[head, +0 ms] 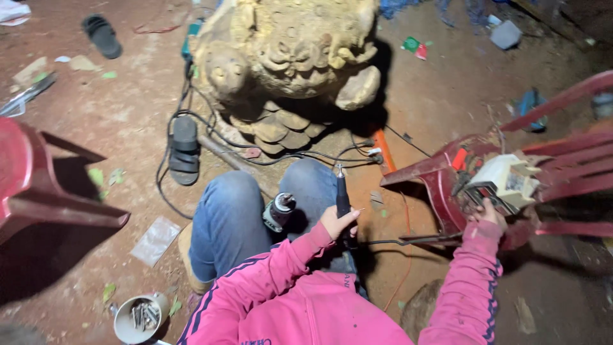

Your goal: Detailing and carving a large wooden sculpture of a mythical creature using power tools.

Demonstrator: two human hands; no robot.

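Head view: we sit on dirt ground (pixel 115 121), knees in blue jeans. Our left hand (pixel 338 223) wraps tight around thin black carving tool (pixel 343 195), tip pointing up to 12 o'clock. Our right hand (pixel 488 214) reaches to 3 o'clock, fingers resting on white box (pixel 504 182) on tipped red chair (pixel 440 182); grip there, we cannot tell. Big wooden carving (pixel 290 57) sits at 12 o'clock. Black sandal (pixel 184 150) at 10 o'clock. Cup of bits (pixel 140 316) at 7 o'clock.

Rough pale wood carving (pixel 290 61) (matt), glossy red plastic chair (pixel 447 185)
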